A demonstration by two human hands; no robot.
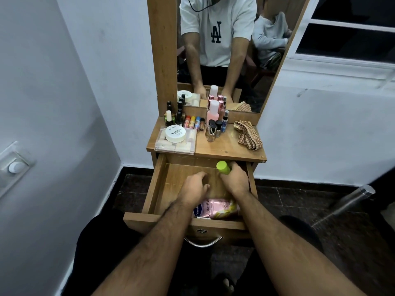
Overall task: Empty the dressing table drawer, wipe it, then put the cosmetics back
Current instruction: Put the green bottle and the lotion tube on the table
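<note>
In the open drawer (159,184), the right hand (236,179) grasps a green-capped bottle (223,167); the left hand (195,186) curls, its grip unclear. A pink Vaseline Gluta-Hya pouch (215,208) lies at the drawer's front, and a "NAIL POLISH" tub (175,133) sits on the tabletop (224,146).

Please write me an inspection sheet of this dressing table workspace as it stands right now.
Surface: wooden table top crowded along the back; open drawer floor mostly bare.
Job's things: pink Vaseline bottle lies at the drawer's front; green-capped bottle in hand; nail polish bottles, lip balms, pink bottle and clear box on top.
Clutter: checked cloth crumpled at the top's right.
Grippers: right hand grips the green-capped bottle; left hand reaches into the drawer, its grasp hidden.
Cables: a dark cord shows only in the mirror.
Surroundings: wall switch left, window right.
</note>
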